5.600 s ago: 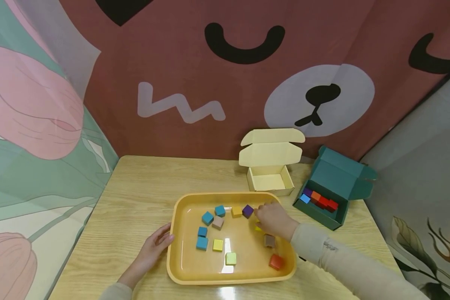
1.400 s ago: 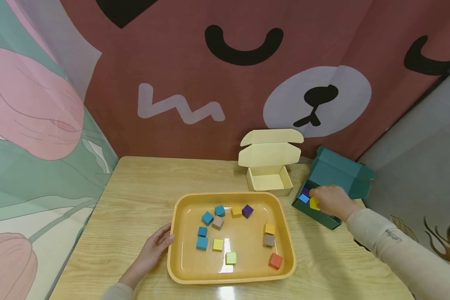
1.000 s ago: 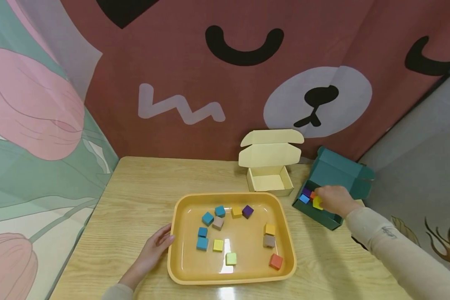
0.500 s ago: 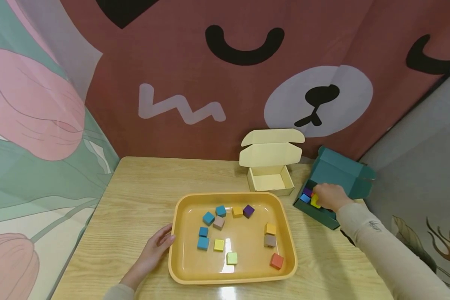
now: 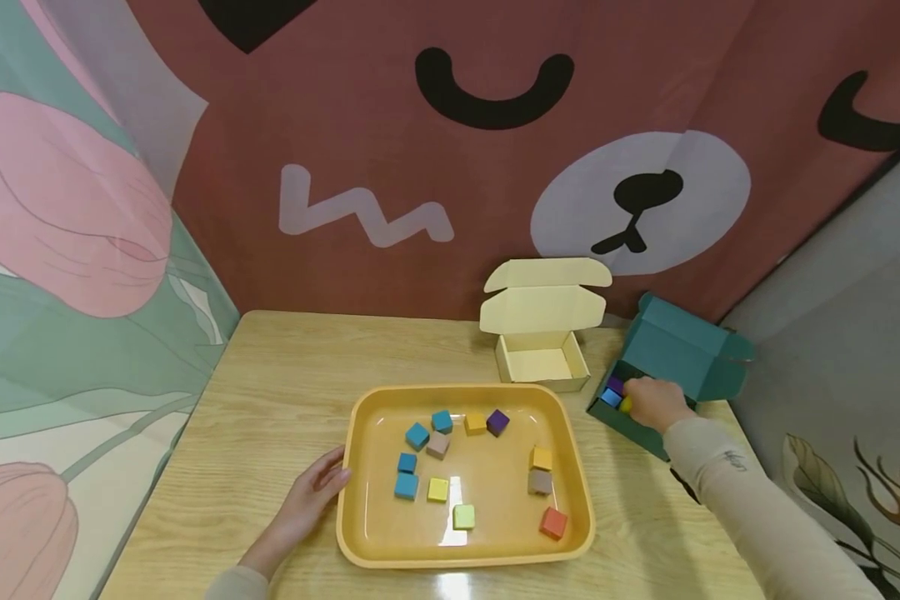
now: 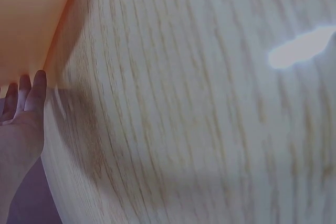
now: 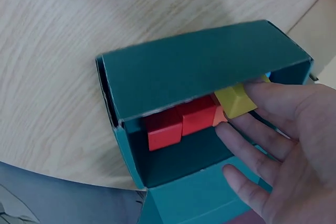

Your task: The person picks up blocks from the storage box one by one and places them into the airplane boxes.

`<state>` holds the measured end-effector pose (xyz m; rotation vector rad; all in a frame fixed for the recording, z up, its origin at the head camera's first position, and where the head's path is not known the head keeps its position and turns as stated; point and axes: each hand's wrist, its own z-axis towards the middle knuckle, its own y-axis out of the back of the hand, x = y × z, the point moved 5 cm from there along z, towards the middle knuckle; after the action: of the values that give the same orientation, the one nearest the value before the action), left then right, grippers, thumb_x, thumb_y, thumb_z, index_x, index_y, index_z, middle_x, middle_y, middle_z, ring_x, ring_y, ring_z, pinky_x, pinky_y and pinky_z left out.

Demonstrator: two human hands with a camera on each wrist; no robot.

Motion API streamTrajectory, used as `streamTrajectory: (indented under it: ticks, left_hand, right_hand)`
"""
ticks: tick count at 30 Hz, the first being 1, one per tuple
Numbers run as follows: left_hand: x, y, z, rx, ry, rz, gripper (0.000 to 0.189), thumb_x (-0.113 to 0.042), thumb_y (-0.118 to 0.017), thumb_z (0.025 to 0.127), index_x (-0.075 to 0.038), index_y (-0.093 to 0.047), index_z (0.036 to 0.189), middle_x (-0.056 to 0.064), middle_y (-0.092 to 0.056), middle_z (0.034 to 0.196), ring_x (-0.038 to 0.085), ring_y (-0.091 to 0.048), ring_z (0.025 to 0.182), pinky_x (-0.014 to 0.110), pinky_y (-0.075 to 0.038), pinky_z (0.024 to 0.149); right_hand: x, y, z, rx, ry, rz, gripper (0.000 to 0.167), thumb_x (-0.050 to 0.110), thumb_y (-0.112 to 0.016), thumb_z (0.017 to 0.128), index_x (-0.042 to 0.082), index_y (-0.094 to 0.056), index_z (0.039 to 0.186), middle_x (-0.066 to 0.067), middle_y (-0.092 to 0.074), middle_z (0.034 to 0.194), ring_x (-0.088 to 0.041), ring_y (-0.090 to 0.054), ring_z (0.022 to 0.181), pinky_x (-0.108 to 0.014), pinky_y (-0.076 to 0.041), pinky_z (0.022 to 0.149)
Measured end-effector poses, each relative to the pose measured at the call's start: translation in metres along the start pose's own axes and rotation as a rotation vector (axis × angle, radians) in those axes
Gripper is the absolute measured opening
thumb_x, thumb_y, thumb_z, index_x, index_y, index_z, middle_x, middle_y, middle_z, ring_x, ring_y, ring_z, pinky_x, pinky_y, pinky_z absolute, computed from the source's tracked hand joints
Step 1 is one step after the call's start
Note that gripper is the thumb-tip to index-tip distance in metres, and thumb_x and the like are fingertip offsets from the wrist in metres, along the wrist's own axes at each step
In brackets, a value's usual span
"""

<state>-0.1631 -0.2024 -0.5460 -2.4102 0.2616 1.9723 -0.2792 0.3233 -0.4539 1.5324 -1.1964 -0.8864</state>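
My right hand [image 5: 656, 402] reaches into the dark green box [image 5: 630, 429]; its thumb and finger pinch a yellow block [image 7: 234, 100]. Two red blocks [image 7: 198, 115] and a part-hidden orange one sit beside it in the right wrist view. A blue block [image 5: 611, 397] and a purple block [image 5: 615, 384] show at the box's left end. My left hand [image 5: 307, 490] rests its fingers against the left side of the yellow-orange tray [image 5: 342, 500]; in the left wrist view the fingers [image 6: 37, 90] look nearly straight.
In the tray lie blue blocks [image 5: 406, 486], a lime block [image 5: 463, 517], a red block [image 5: 552, 523], a purple block [image 5: 498, 422], a brown block [image 5: 539, 481] and several others. A cream box [image 5: 542, 364] stands with raised lid behind the tray on the wooden table [image 5: 292, 367].
The right hand went from the tray's right side into the green box with a yellow block. Within the last second it shifted slightly left there. The left hand stays put.
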Motion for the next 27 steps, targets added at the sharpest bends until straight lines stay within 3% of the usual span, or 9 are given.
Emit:
streamTrajectory:
  ticks: [6,19,27]
  left_hand:
    - [-0.001,-0.001,0.000,0.007,-0.001,-0.019,0.054,-0.013,-0.058,0.101,0.008,-0.039,0.146,0.028,-0.042,0.148,0.040,-0.047,0.131,0.015,-0.046,0.093]
    - [-0.001,-0.001,0.000,0.001,0.007,-0.006,0.054,-0.014,-0.059,0.101,0.007,-0.039,0.146,0.026,-0.041,0.149,0.040,-0.048,0.131,0.015,-0.045,0.094]
    - [-0.001,-0.001,0.001,0.006,0.006,-0.016,0.053,-0.013,-0.058,0.101,0.008,-0.039,0.146,0.027,-0.041,0.149,0.040,-0.047,0.132,0.015,-0.045,0.094]
  right_hand:
    - [-0.002,-0.010,0.003,-0.036,-0.015,-0.007,0.021,-0.005,-0.066,0.082,0.008,-0.055,0.072,-0.006,-0.053,0.068,-0.021,-0.049,0.060,-0.041,-0.044,0.052]
    - [-0.004,-0.014,0.009,-0.007,-0.056,-0.018,0.012,-0.005,-0.068,0.083,0.004,-0.062,0.078,-0.008,-0.059,0.071,-0.022,-0.056,0.062,-0.044,-0.050,0.054]
    - [-0.004,-0.015,0.009,-0.034,-0.041,0.006,0.011,-0.007,-0.065,0.082,0.004,-0.062,0.078,-0.009,-0.059,0.070,-0.025,-0.059,0.063,-0.047,-0.051,0.053]
